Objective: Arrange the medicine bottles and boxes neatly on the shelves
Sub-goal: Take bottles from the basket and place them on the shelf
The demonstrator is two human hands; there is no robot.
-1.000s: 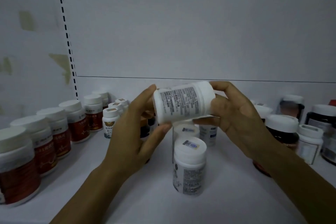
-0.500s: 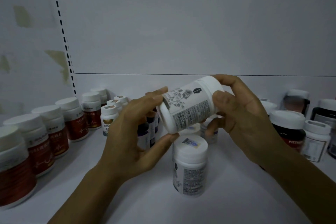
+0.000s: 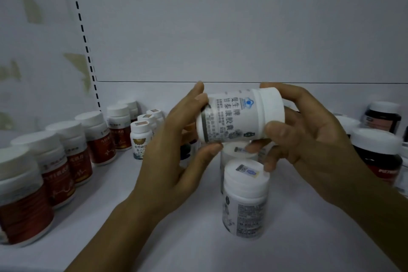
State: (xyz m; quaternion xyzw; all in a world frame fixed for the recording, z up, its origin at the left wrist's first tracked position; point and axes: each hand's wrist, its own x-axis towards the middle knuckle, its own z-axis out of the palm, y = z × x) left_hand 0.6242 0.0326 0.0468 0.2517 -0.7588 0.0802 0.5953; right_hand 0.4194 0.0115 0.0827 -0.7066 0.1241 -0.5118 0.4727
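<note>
Over the shelf [image 3: 154,238], my two hands' fingers [image 3: 278,128] clasp a bottle [image 3: 238,117] sideways.
A slip drops it onto the upright bottle [image 3: 245,201] below.

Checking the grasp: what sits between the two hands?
A white plastic medicine bottle, held sideways: left hand at its base, right hand round its cap. Head view.
</note>
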